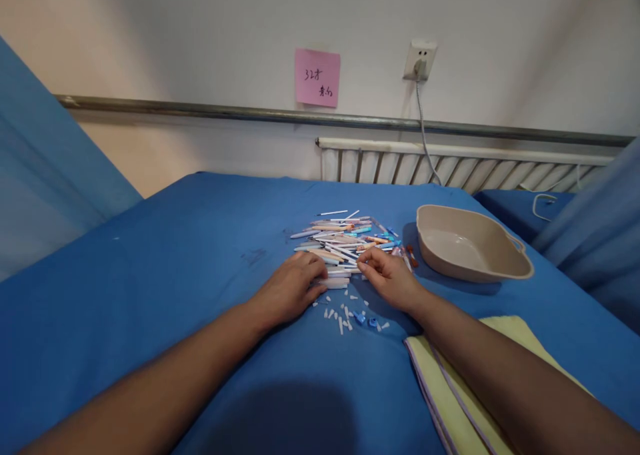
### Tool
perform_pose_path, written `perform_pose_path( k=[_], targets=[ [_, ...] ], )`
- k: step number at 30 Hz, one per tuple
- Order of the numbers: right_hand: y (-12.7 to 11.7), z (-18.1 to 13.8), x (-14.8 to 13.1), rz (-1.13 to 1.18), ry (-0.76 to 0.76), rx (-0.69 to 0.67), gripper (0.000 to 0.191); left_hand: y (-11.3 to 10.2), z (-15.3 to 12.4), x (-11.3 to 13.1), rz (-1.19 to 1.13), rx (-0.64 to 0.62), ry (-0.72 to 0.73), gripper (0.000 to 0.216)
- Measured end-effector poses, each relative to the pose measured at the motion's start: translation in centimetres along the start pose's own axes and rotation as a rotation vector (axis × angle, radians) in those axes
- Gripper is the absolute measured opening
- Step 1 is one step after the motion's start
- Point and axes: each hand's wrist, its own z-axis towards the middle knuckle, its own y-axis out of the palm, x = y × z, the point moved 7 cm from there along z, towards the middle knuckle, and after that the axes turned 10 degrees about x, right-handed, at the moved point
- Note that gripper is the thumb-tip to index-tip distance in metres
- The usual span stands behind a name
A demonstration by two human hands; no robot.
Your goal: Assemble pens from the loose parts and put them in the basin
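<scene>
A loose heap of pens and thin sticks (345,238), mostly white with some orange, teal and blue ones, lies on the blue sheet between my hands. My left hand (295,283) rests at the near left of the heap, its curled fingers and thumb around the left ends of a few pale pens (336,283). On the right side, my right hand (393,280) pinches with thumb and forefinger at the end of a thin white stick; its fingertips partly hide it. Several small white caps (341,324) and blue pieces (373,323) lie scattered closer to me.
A beige plastic basin (450,268) stands right of the heap. Beneath my right forearm lies a folded yellow cloth (440,388). Behind the blue-covered bed (150,255) are a radiator (370,165), a metal rail (240,113) and a plugged-in cable (423,121). Blue curtains (45,168) hang at both sides.
</scene>
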Motion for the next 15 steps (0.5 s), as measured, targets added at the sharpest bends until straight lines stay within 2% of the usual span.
perform_pose_path(
  k=[7,10,15],
  targets=[
    [-0.1,0.6,0.8,0.317,0.109,0.044,0.020,-1.9,0.4,-0.1,-0.089,0.168,-0.072,0.014],
    [-0.2,0.7,0.8,0.365,0.147,0.059,0.023,-2.6,0.4,0.2,-0.161,0.242,-0.086,0.011],
    [-0.1,0.6,0.7,0.384,0.185,0.059,0.025,-2.6,0.3,-0.2,-0.320,0.289,-0.216,0.012]
  ],
)
